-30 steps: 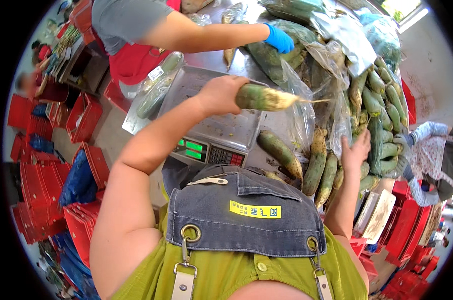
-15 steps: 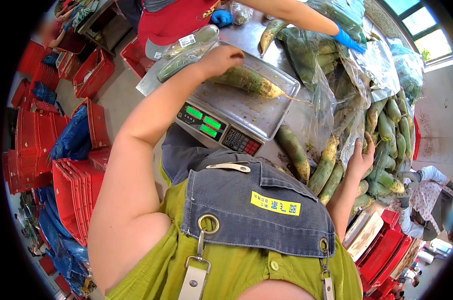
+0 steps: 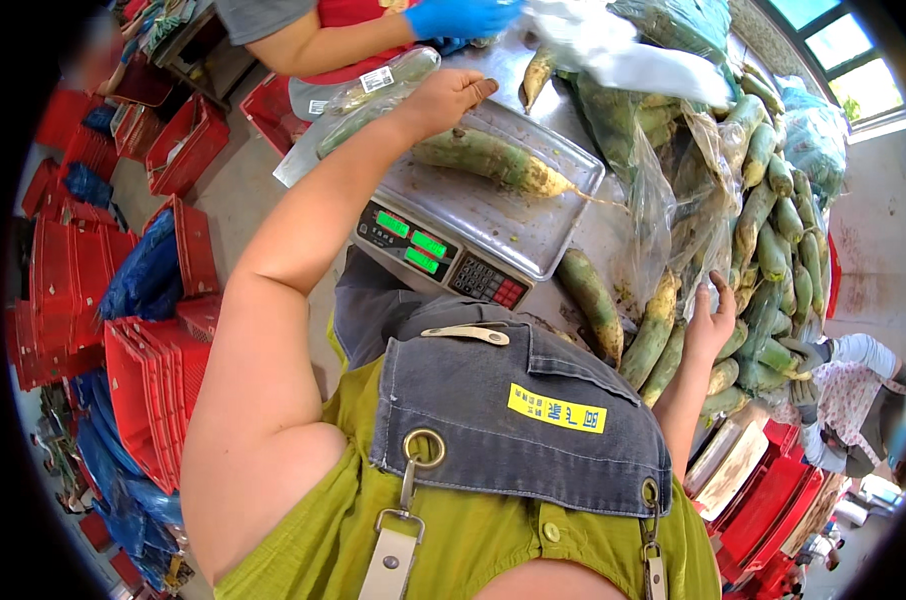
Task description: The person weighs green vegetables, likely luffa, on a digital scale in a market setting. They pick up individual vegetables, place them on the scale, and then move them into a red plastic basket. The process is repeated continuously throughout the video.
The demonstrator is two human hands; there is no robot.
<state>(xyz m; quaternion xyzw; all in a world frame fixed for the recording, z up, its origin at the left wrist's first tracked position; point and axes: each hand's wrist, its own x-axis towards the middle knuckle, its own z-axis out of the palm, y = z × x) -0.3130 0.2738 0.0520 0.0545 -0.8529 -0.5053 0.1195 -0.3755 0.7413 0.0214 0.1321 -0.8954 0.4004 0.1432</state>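
A large green radish (image 3: 488,160) with a pale, rooty tip lies on the metal pan of a digital scale (image 3: 443,225). My left hand (image 3: 451,102) is just above its thick end, fingers drawn together, with nothing visible in them. Beside that forearm, plastic-wrapped radishes (image 3: 398,72) with white labels rest at the pan's left edge. My right hand (image 3: 711,322) is at the right, thumb and fingers apart, beside a clear plastic bag (image 3: 673,215) and the radish pile (image 3: 763,240). Whether it touches the bag I cannot tell.
Across the table a co-worker's blue-gloved hand (image 3: 463,18) is by a blurred silvery bag (image 3: 643,65). Loose radishes (image 3: 588,300) lie between the scale and the pile. Red crates (image 3: 143,400) stack at the left. Another gloved person (image 3: 853,390) stands at the far right.
My left hand has lifted slightly off the radish. The co-worker's gloved arm has swung left, and the silvery bag has moved up and left, uncovering more radishes. My right hand has shifted slightly down.
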